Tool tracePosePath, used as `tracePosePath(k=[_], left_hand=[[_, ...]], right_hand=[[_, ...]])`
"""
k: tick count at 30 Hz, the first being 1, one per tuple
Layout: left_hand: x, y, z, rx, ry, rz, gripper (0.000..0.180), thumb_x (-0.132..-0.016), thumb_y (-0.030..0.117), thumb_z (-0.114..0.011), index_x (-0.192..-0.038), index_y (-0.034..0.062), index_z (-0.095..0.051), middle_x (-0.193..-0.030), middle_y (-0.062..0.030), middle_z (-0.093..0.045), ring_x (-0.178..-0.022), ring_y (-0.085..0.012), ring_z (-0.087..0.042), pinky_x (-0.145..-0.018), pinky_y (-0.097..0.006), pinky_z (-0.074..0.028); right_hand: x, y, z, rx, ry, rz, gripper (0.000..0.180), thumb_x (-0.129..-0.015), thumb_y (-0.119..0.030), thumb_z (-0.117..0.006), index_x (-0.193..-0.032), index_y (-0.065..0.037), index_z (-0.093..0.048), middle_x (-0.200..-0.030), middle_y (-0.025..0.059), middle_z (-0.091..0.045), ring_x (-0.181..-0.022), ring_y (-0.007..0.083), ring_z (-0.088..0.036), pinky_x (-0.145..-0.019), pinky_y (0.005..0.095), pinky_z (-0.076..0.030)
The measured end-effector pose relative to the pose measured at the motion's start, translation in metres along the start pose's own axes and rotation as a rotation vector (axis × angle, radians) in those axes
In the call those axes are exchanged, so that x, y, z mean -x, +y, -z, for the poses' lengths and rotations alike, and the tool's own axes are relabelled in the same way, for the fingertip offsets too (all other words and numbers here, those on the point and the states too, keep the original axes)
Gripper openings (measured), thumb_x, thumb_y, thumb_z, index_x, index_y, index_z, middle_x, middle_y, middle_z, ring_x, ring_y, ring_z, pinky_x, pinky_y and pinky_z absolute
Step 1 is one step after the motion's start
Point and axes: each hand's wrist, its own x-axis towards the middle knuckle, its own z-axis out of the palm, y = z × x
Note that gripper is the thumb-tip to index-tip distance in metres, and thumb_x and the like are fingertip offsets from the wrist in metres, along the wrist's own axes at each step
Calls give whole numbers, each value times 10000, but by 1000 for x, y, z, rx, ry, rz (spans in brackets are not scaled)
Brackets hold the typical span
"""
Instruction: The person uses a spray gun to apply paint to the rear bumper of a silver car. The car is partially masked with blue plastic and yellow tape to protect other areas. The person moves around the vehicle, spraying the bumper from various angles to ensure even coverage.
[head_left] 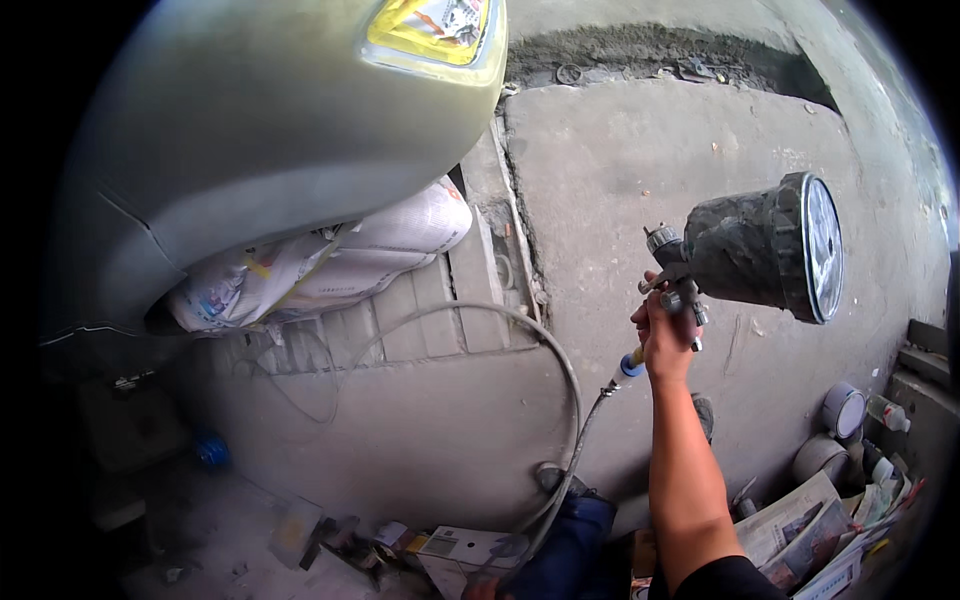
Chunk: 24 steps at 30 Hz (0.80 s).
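Observation:
My right hand (pixel 668 335) is wrapped round the handle of a spray gun (pixel 680 272), held out over the floor. A large dark, paint-smeared cup (pixel 745 250) with a ringed lid sits on the gun, tilted to the right. From the handle's lower end, a blue and white connector (pixel 628 366) joins a grey air hose (pixel 577 440) that loops across the floor. To the left, apart from the gun, is a greenish-grey car body (pixel 300 110) with a masked lamp (pixel 430 28). A skin-coloured patch at the lower edge looks like part of my left hand (pixel 484 589); its fingers are hidden.
White printed plastic sacks (pixel 370 245) are tucked under the car body. Papers (pixel 800 525), a tin (pixel 843 410) and a clear bottle (pixel 888 412) lie at the lower right. Near my leg (pixel 575 540) stands a white box (pixel 470 548). A rough-edged trench (pixel 650 55) cuts the far floor.

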Motion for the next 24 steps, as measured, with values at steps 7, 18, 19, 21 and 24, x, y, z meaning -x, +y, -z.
tracePosePath(k=[7,18,19,21,24], left_hand=[[-23,39,41,-30,-139,166,423,-815,252,-579,-1190,61,-535,-1115,-217,-515,-1057,-402,-466,-883,-503,-395],[-32,13,25,-98,-124,109,411,-844,254,-553,-1189,31,-527,-1126,-222,-511,-966,-409,-510,-839,-494,-422],[-32,14,25,-78,-120,107,415,-846,253,-552,-1196,31,-522,-1131,-221,-510,-971,-408,-510,-840,-491,-422],[-30,18,25,-34,-108,108,423,-850,250,-551,-1211,31,-512,-1141,-219,-509,-982,-404,-510,-842,-485,-423],[-31,29,29,-95,-69,29,432,-860,246,-546,-1234,36,-499,-1150,-216,-509,-994,-400,-506,-847,-478,-421]], right_hand=[[28,54,-31,-128,-211,-196,150,-783,-148,-663,-861,-24,-627,-645,26,-601,-560,102,-558,-504,242,-435],[-17,69,-26,-222,-323,-273,189,-767,-140,-699,-884,-23,-608,-665,-1,-582,-555,73,-523,-518,241,-440],[-31,62,-19,-186,-249,-226,179,-770,-146,-696,-861,-26,-600,-666,4,-583,-551,80,-530,-513,239,-437],[-53,48,-7,-198,-145,-220,181,-781,-172,-697,-843,-31,-603,-646,16,-583,-544,100,-552,-497,244,-432],[-72,35,4,-222,-35,-54,230,-831,-274,-649,-869,-48,-653,-566,32,-579,-466,78,-499,-418,226,-368]])
